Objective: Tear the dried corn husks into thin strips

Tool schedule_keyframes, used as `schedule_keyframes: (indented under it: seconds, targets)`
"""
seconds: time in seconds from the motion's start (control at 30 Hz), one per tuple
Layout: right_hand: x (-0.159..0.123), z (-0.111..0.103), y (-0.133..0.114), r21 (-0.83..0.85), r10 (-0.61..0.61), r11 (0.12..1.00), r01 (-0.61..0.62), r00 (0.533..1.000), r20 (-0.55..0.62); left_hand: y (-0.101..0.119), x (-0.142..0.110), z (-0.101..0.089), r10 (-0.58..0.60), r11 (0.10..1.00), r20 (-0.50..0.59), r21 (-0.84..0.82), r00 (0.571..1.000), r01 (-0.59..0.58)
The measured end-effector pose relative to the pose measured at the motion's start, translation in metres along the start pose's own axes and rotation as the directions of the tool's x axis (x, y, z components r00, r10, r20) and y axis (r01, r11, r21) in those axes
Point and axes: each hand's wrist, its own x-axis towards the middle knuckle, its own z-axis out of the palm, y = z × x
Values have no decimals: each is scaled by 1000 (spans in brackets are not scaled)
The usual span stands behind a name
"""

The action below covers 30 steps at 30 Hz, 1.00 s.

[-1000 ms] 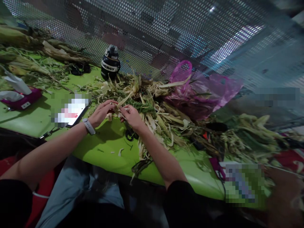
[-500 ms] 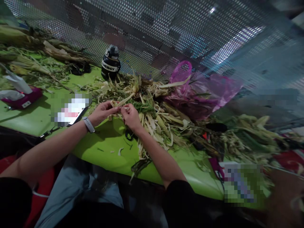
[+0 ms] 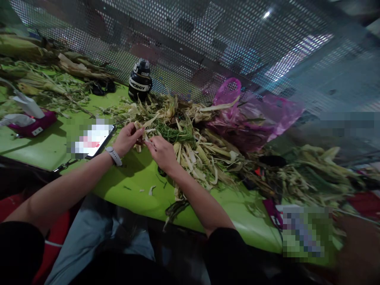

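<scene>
My left hand [image 3: 128, 138], with a pale band on its wrist, pinches a pale, leafy strip [image 3: 145, 135] that looks like corn husk. Just to the right, my right hand [image 3: 163, 153] is closed, its thumb and fingers pressed together at the lower end of the strip. Its fingertips are partly hidden, so the exact grip is hard to see. Behind both hands spreads a heap of pale husks and strips [image 3: 204, 156], with a bundle of thin green strands [image 3: 175, 132] in it.
A black bottle [image 3: 139, 81] stands by the perforated metal panel [image 3: 184, 47]. A phone [image 3: 93, 138] and a purple power strip [image 3: 35, 124] lie left on the green table [image 3: 124, 186]. A pink plastic bag [image 3: 255, 122] sits behind the heap. More husks [image 3: 314, 166] lie right.
My hands have drawn slightly apart. The right hand has moved a little down, and the pale strip now shows between the two hands. The view has shifted slightly.
</scene>
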Motion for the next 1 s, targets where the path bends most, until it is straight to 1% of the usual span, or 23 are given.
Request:
schedule_keyframes:
  seconds: [0.03, 0.1, 0.13, 0.2, 0.27, 0.3, 0.37, 0.43, 0.5, 0.57, 0.67, 0.7, 0.77, 0.83, 0.87, 0.93, 1.0]
  targets:
    - [0, -3, -1, -69, -43, 997, 44, 999, 20, 0, 0, -1, 35, 996, 18, 85, 999, -37]
    - [2, -11, -1, -175, -101, 979, 104, 995, 28, 2, -1, -3, 126, 957, 79, 255, 989, -142]
    - [4, -15, 0, -197, -126, 972, 125, 992, 10, 3, -1, -4, 166, 927, 126, 318, 978, -199]
    - [8, -23, 6, -174, -176, 971, 166, 984, -41, 8, -1, -5, 210, 880, 248, 374, 946, -294]
    - [11, -27, 15, -79, -196, 978, 191, 979, -61, 12, -1, -7, 196, 869, 364, 366, 911, -333]
    - [13, -28, 18, -11, -188, 982, 187, 981, -52, 14, -1, -7, 175, 876, 403, 352, 898, -329]
    - [15, -28, 24, 149, -140, 978, 143, 990, -31, 17, -1, -7, 120, 905, 447, 319, 887, -283]
    - [15, -27, 26, 318, -62, 946, 65, 998, -19, 18, -1, -7, 70, 943, 464, 257, 883, -210]
    - [15, -24, 26, 469, 14, 883, -17, 1000, 10, 18, -3, -6, 38, 980, 462, 157, 886, -124]
    - [15, -21, 24, 580, 78, 809, -95, 995, 54, 19, -4, -5, 23, 997, 437, 55, 899, -52]
    - [16, -15, 22, 705, 179, 682, -197, 979, 100, 19, -6, -4, 14, 1000, 398, -19, 917, -7]
    - [17, -14, 22, 748, 220, 619, -240, 967, 129, 19, -6, -3, 15, 999, 392, -34, 920, -2]
    - [18, -11, 21, 824, 290, 461, -330, 933, 211, 17, -6, -3, 12, 998, 394, -66, 919, 15]
    - [19, -9, 20, 862, 327, 316, -397, 898, 294, 15, -5, -4, -5, 992, 415, -111, 910, 57]
    - [20, -8, 20, 870, 338, 264, -416, 885, 320, 14, -4, -4, -20, 987, 426, -138, 904, 87]
    - [21, -7, 18, 882, 353, 203, -426, 872, 340, 12, -2, -5, -56, 969, 426, -196, 903, 153]
    - [21, -7, 18, 896, 369, 189, -402, 875, 314, 11, 0, -7, -100, 944, 391, -254, 915, 212]
